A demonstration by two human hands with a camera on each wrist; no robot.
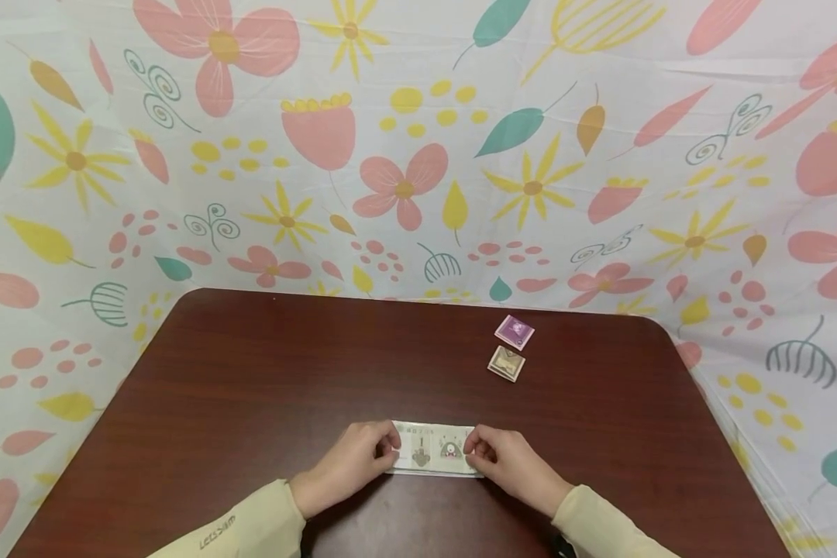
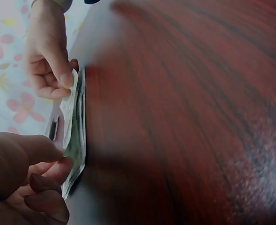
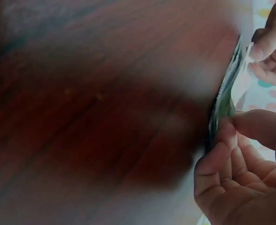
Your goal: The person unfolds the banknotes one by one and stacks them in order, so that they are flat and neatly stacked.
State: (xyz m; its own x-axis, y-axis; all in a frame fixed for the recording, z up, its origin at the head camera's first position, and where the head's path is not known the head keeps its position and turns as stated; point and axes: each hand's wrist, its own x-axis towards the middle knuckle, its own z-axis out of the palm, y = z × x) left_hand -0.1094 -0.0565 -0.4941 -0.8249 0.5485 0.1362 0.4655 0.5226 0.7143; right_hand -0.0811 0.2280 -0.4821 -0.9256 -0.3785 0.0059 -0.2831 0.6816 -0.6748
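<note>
A thin stack of pale printed paper strips [image 1: 432,449] lies at the near middle of the table, with small pictures on its top face. My left hand [image 1: 352,461] pinches the left end between thumb and fingers. At the other end, my right hand [image 1: 519,463] pinches the paper the same way. In the left wrist view, the top strip [image 2: 71,112] bows up from the layers under it, and a green surface shows between. The right wrist view shows the layered edges [image 3: 224,89] side-on, between both hands. What is printed is too small to read.
On the dark red-brown wooden table [image 1: 286,372], two small square piles sit at the back right: a purple one [image 1: 514,332] and, just nearer, a tan one [image 1: 507,363]. A flower-printed cloth [image 1: 404,139] hangs behind the table and along its sides.
</note>
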